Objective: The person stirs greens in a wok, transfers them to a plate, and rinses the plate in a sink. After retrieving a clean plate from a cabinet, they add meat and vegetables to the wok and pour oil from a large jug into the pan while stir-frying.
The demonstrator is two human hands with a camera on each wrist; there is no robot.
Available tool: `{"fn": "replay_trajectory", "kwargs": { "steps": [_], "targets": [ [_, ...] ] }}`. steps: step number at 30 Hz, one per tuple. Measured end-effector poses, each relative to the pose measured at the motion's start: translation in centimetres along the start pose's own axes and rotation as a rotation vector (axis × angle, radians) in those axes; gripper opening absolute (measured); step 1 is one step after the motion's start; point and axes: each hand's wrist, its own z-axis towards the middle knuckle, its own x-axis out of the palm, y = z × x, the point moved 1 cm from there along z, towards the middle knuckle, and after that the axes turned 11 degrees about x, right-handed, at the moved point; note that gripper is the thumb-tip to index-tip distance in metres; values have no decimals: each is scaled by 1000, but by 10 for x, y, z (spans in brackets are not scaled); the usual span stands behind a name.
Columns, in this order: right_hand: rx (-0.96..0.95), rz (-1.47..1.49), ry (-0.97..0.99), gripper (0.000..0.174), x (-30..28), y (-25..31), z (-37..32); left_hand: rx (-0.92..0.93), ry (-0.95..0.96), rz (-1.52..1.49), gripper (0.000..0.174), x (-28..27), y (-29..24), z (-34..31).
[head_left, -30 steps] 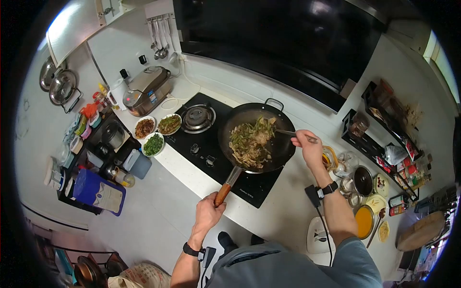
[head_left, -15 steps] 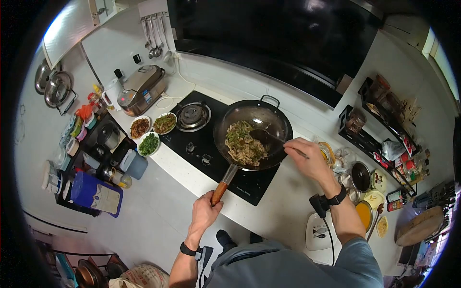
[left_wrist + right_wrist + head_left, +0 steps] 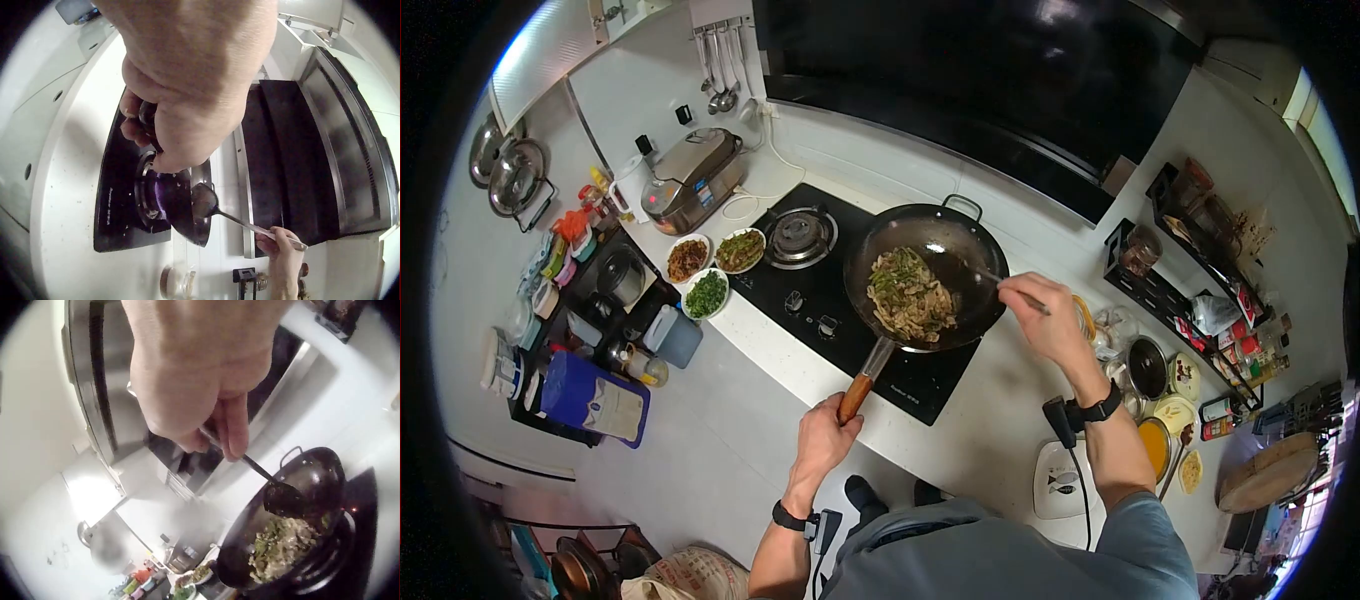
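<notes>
My left hand (image 3: 825,437) grips the wooden handle (image 3: 855,397) of a dark wok (image 3: 980,290) on the right side of the stove. Chopped green and brown food (image 3: 910,300) lies in the wok's left and lower part. In my right hand (image 3: 1045,315) is the long handle of a metal wok spatula (image 3: 995,276). Its dark head (image 3: 284,499) hangs inside the wok above the food in the right wrist view. Bluish flame (image 3: 160,197) shows under the wok in the left wrist view.
Left of the free burner (image 3: 800,237) stand small dishes: chopped greens (image 3: 706,295), brown bits (image 3: 688,259) and green pieces (image 3: 740,251). A rice cooker (image 3: 692,180) sits behind them. To the right are a dark pot (image 3: 1147,368), an orange-filled bowl (image 3: 1156,447) and a wall rack (image 3: 1160,280).
The spatula's head moved from the food toward the wok's right side, and the food shifted with the stirring. My left hand stays on the handle. The head view shifted slightly.
</notes>
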Motion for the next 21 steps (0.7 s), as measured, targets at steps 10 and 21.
{"fn": "replay_trajectory", "kwargs": {
  "steps": [10,21],
  "targets": [
    [20,16,78,12,28,-13,-4,-3,4,-3,33,0,0,0],
    [621,97,-87,30,31,-34,64,2,23,-4,35,-3,0,-1]
  ]
}}
